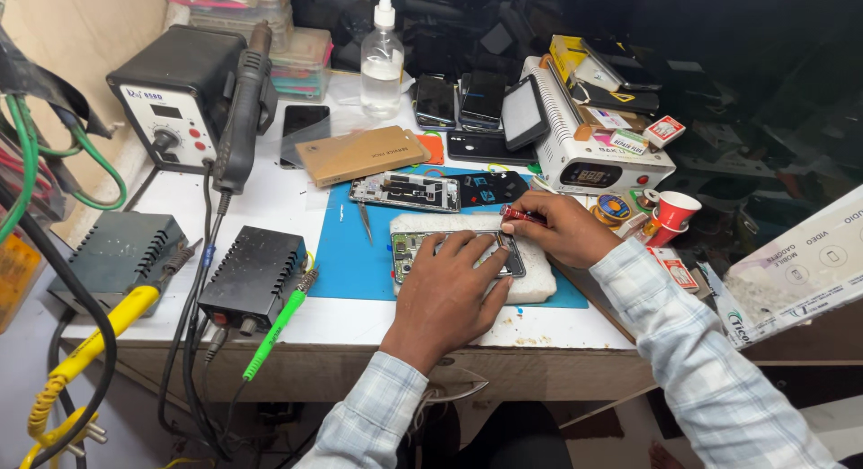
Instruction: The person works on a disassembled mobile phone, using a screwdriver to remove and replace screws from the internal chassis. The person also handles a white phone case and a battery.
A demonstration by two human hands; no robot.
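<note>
**Opened phone pinned flat while a red-handled driver worked its top edge**

At the far left, a grey power box (pixel 117 258) sat near the bench edge with a yellow-handled iron (pixel 108 330) hanging off it. Next came a black supply unit (pixel 253 273) with a green-handled iron (pixel 274 334) drooping over the front edge, and behind both a hot-air station (pixel 180 96) with its handpiece (pixel 244 110) parked upright — likely kept back so the cords stayed off the working patch.

The blue mat (pixel 346 244) held the middle. Tweezers (pixel 366 222) lay loose on it, beside a stripped phone frame (pixel 404 192). On a white foam pad (pixel 535 285) lay the opened phone (pixel 413 249), circuit side up; the pad seemingly cushioned it and kept it from sliding.

The left hand (pixel 449 294) lay spread over the phone, fingers flat and pressing down, not curled round anything — a steadying hold. The right hand (pixel 562 231) was closed in a pinch on a small red-handled screwdriver (pixel 520 216), its tip at the phone's upper right corner.

Free mat showed only left of the pad. To the right, a white laminating machine (pixel 589 146) and red paper cups (pixel 674 210) crowded close, leaving the right wrist little room.
</note>
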